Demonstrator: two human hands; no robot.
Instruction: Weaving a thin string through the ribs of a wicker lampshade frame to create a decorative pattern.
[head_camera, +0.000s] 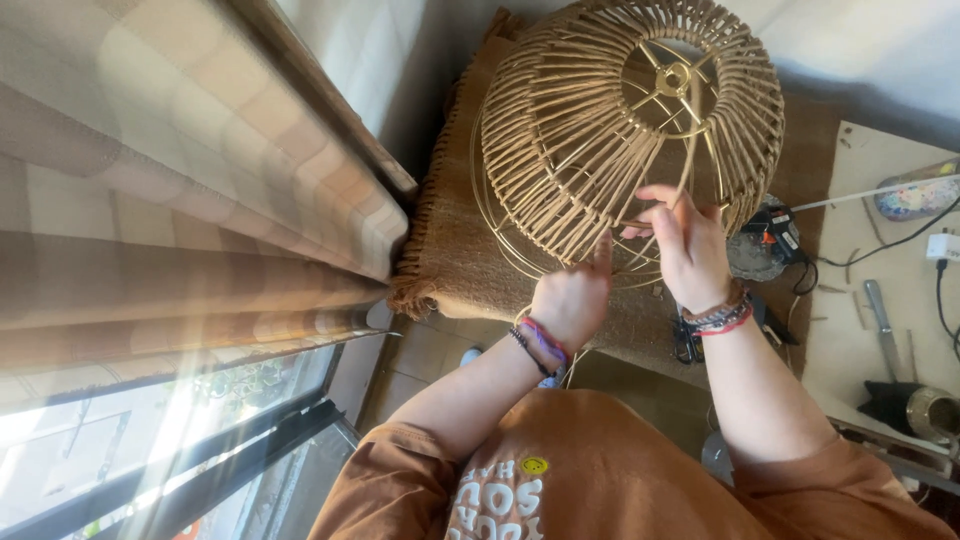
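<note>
One wicker lampshade (620, 130), a dome of tan strands woven over a gold wire frame, lies tipped on a brown fringed cloth (450, 250), its ringed top turned toward the person. One checked curtain (170, 180) hangs left of the lampshade. Two hands work at its near rim: the right hand (690, 250) pinches one loose strand (688, 165) that runs up toward the ring; the left hand (575, 300) is curled, forefinger pressing the weave. One black glue gun (775, 235) lies just right of the shade.
</note>
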